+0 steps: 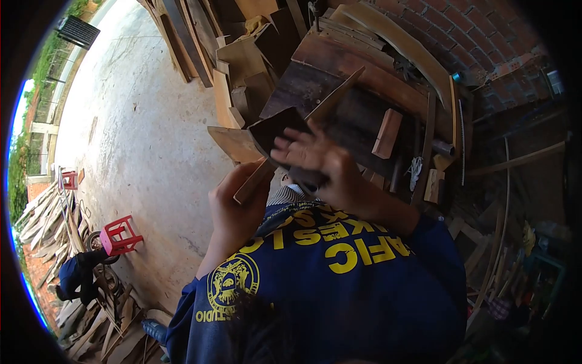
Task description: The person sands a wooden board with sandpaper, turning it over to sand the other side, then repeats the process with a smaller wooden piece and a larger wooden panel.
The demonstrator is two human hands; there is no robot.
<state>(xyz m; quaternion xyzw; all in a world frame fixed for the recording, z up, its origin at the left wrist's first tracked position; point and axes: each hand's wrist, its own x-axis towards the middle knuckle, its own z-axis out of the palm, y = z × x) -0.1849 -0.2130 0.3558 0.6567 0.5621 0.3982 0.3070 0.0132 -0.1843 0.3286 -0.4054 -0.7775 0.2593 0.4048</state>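
Observation:
My left hand [236, 197] is closed around the near end of a thin wooden strip [253, 182], which slants away up and to the right. A pointed length of light wood [339, 91] shows beyond my hands on the same line; whether it is the same piece is hidden. A dark, flexible-looking sheet [276, 126] lies across the strip. Over this sheet, my right hand [315, 159] has its fingers spread and slightly blurred, touching or just above it. The sheet's exact kind I cannot make out.
A dark wooden workbench [354, 100] carries a reddish wood block [387, 133]. Boards [242, 60] lean at its left. A red plastic stool [121, 236] stands on the concrete floor [139, 121], near a bent-over person [79, 276] and piled wood slats [45, 221].

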